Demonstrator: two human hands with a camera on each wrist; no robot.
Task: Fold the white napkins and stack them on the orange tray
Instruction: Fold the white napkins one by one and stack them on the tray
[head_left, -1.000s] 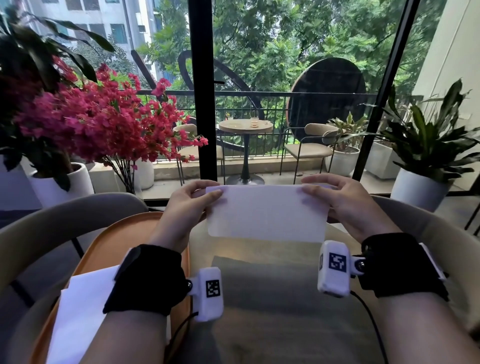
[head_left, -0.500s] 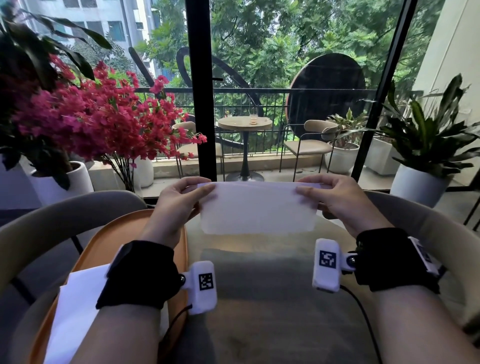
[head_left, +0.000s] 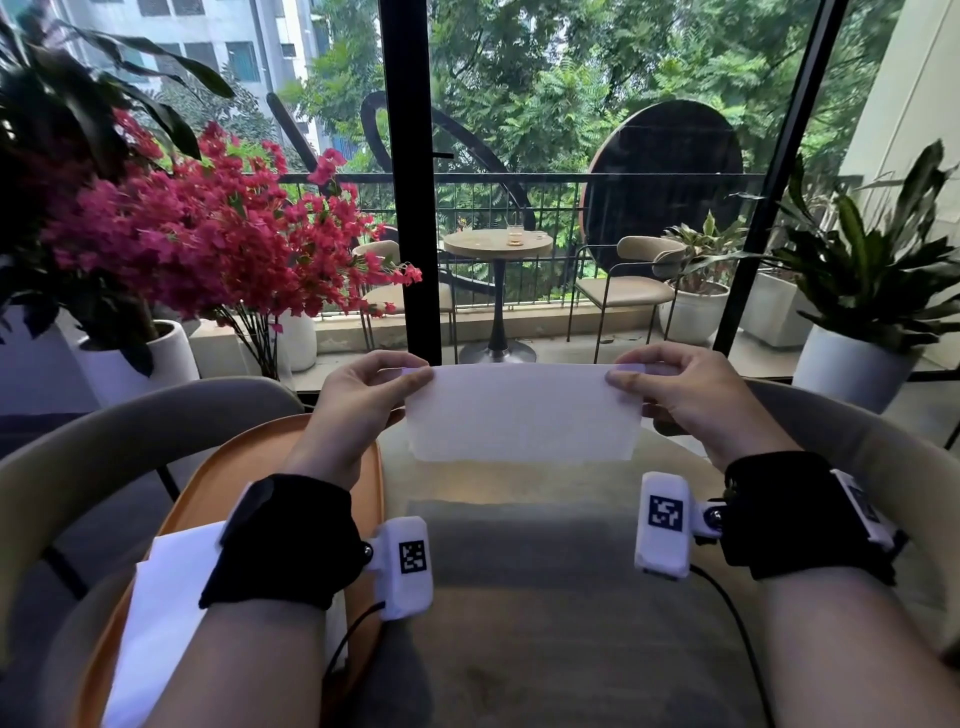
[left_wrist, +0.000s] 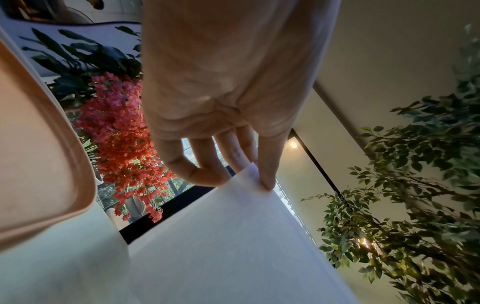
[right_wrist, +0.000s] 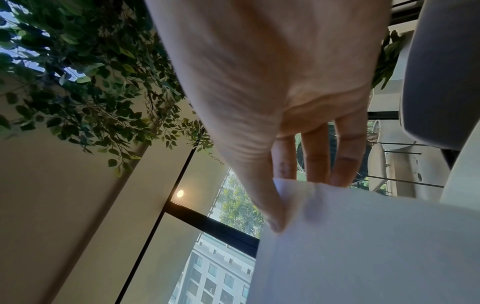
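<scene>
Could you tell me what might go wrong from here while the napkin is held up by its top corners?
The left hand and right hand each pinch only a top corner of the napkin; so small a grip could slip. The sheet hangs free above the table, so the next fold may land crooked. The orange tray lies under the left forearm, which could disturb the napkins on it.

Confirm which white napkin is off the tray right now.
The napkin held up over the table: the left hand and right hand each pinch a top corner. The other napkin lies flat on the orange tray, partly under the left forearm.
</scene>
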